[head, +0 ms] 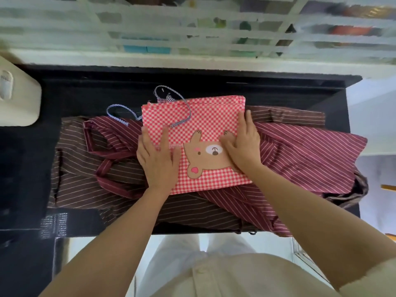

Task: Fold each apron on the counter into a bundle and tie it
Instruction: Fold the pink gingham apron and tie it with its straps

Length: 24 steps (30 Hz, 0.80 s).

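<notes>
Presently, checked apron (pixel 203 116), part-folded and untied, is pressed mid-counter (pixel 85 93) by straight-fingered left hand (pixel 157 159) and right hand (pixel 242 144), nothing gripped; maroon apron (pixel 300 155) at three o'clock and brown apron (pixel 79 168) at nine are judged unfolded.

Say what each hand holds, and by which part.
Nothing is gripped. Left hand and right hand press flat on the checked apron, at its left and right edges.

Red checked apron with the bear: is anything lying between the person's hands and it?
Nothing visible. The left hand and right hand both rest flat, directly on the red checked apron. A striped cord lies looped on its far part, not under either palm.
</notes>
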### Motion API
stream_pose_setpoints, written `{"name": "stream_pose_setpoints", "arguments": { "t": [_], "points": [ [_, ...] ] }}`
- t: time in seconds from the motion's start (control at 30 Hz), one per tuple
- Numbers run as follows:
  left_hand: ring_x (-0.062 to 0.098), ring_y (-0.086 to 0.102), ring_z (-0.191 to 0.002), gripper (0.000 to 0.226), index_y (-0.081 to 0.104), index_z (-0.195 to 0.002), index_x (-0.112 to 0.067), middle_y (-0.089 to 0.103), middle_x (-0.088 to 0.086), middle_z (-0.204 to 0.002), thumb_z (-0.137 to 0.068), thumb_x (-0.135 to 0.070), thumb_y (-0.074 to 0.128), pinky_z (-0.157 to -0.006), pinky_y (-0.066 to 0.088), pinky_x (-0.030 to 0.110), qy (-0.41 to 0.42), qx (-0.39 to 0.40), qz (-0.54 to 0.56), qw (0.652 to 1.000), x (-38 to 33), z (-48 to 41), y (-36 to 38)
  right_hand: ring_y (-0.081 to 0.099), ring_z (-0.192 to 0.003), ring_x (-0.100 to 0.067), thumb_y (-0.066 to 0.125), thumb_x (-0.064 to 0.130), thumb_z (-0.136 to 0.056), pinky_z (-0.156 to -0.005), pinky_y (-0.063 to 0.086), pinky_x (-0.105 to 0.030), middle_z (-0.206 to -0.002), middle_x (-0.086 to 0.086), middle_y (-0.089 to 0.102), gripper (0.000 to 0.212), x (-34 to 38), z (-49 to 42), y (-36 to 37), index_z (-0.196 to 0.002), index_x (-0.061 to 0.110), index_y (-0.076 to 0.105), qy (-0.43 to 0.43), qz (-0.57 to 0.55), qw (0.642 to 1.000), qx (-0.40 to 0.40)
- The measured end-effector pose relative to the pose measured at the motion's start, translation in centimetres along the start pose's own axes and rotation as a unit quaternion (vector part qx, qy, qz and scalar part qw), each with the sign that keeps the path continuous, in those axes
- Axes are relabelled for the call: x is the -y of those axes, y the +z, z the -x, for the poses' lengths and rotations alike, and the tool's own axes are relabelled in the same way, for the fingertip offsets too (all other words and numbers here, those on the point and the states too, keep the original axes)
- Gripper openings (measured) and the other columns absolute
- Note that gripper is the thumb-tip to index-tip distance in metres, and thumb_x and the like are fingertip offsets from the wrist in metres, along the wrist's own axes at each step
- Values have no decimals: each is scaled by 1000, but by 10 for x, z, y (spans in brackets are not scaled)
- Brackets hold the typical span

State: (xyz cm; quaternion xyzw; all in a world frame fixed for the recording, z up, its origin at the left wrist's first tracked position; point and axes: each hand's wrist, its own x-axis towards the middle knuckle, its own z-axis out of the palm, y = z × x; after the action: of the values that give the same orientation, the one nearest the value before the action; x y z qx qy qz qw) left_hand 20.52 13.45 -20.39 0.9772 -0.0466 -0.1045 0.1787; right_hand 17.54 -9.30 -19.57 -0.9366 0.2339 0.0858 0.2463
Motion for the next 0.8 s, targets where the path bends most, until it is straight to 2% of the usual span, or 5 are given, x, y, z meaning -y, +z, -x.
{"name": "stream_pose_setpoints", "arguments": {
  "t": [0.1,0.27,0.57,0.67,0.8],
  "points": [
    [36,27,-135,71,30,-147,-13,31,20,-148,-92,-48,57,-114,18,52,-89,-49,56,993,0,-4,-21,39,-133,-27,67,52,-85,-111,31,-43,-145,-9,42,85,8,4,-19,-148,11,29,113,-63,989,-71],
    [34,54,-110,52,52,-128,-3,63,16,-117,-89,-34,66,-90,43,43,-151,-4,148,977,5,-17,-44,53,-74,-14,68,52,-85,-58,45,-28,-98,-2,56,62,19,-2,-44,-120,6,45,231,-138,958,104],
    [19,64,-81,16,66,-98,-9,69,8,-98,-86,-18,72,-72,54,35,-268,101,359,888,2,-37,-70,66,-93,-26,76,31,-83,-76,58,-36,-108,-14,66,48,18,-14,-60,-115,2,55,278,-308,895,162],
    [14,62,-73,23,63,-106,-8,68,7,-97,-86,-13,72,-53,47,24,-324,161,445,819,7,-39,-85,70,-86,-28,73,18,-86,-69,58,-36,-107,-15,70,27,15,-11,-71,-106,3,61,275,-386,852,221],
    [4,43,-46,26,62,-113,-9,71,4,-91,-89,-15,69,-37,30,16,-294,300,397,817,21,-40,-103,68,-100,-32,67,14,-90,-91,54,-46,-111,-14,68,30,18,-8,-84,-117,5,58,247,-383,853,254]
  ]
}}
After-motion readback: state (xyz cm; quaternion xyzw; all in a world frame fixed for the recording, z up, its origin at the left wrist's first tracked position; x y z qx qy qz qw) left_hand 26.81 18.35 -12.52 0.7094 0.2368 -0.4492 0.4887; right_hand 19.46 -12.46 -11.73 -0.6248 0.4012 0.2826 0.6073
